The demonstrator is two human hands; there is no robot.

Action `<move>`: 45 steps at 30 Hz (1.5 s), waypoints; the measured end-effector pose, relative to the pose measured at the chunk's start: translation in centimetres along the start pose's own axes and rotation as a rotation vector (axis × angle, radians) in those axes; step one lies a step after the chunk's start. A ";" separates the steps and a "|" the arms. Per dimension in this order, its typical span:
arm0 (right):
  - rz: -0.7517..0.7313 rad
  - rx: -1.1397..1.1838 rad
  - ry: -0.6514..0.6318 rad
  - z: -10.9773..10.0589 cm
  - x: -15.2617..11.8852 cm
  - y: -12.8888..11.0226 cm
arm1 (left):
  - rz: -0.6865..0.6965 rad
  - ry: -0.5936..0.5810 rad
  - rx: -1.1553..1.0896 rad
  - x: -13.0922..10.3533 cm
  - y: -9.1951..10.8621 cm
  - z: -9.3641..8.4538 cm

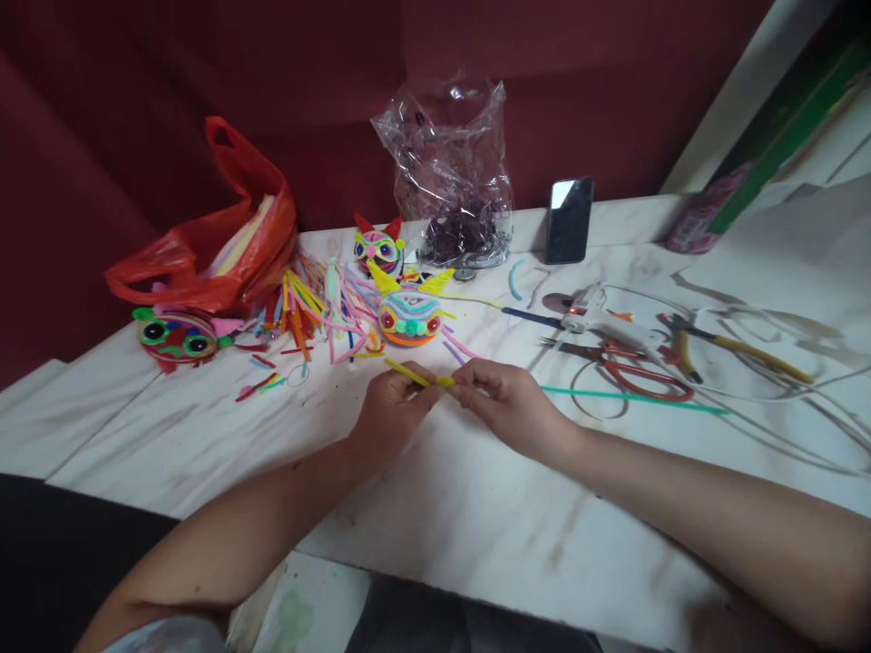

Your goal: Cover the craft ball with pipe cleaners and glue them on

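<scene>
A yellow pipe cleaner (pixel 406 371) is pinched between my two hands above the front of the table. Its straight end sticks out to the upper left past my left hand (pixel 395 402), whose fingers are closed on it. Between the fingertips it looks bent or coiled into a small thick piece. My right hand (pixel 507 404) is closed on the other end of that piece. Just beyond my hands sits a fuzzy animal head (pixel 410 317) with yellow ears and red eyes. Behind it is another head (pixel 378 252) with red ears.
At left, a green-eared fuzzy head (pixel 178 340) lies by a red plastic bag (pixel 204 258) and many pipe cleaners (pixel 306 304). A clear bag (pixel 453 172) and phone (pixel 570 220) stand behind. To the right are a glue gun (pixel 602 319), scissors (pixel 643 376), pliers (pixel 748 349) and loose cords.
</scene>
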State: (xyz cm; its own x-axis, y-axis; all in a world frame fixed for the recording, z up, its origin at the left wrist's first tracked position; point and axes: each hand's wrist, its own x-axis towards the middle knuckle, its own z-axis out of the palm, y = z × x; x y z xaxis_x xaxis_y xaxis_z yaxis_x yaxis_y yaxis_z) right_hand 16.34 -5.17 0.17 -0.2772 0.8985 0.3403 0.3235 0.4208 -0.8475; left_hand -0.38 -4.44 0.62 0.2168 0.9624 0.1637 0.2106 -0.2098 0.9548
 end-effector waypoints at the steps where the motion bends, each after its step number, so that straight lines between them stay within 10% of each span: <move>1: -0.016 -0.006 0.010 0.0 -0.1 -0.1 | -0.018 0.000 -0.014 0.0 0.0 0.1; 15: -0.207 -0.256 -0.204 -1.4 0.6 0.1 | 0.092 -0.171 0.379 0.9 0.1 -0.8; 25: 0.143 0.157 -0.058 0.5 0.0 0.7 | -0.060 0.033 -0.090 0.1 -0.3 0.2; 37: -0.227 -0.199 -0.159 -0.9 0.4 0.5 | 0.025 -0.116 0.370 0.6 0.3 -0.7; 45: -0.178 -0.223 -0.205 -1.1 0.6 0.5 | 0.130 -0.148 0.316 0.7 0.1 -1.0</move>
State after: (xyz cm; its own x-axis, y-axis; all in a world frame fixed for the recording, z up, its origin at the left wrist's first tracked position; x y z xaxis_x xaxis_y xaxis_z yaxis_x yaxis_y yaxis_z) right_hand 17.28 -4.32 0.40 -0.5159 0.7744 0.3662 0.4375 0.6057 -0.6646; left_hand -1.14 -3.66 1.04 0.3914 0.8938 0.2190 0.4512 -0.3938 0.8009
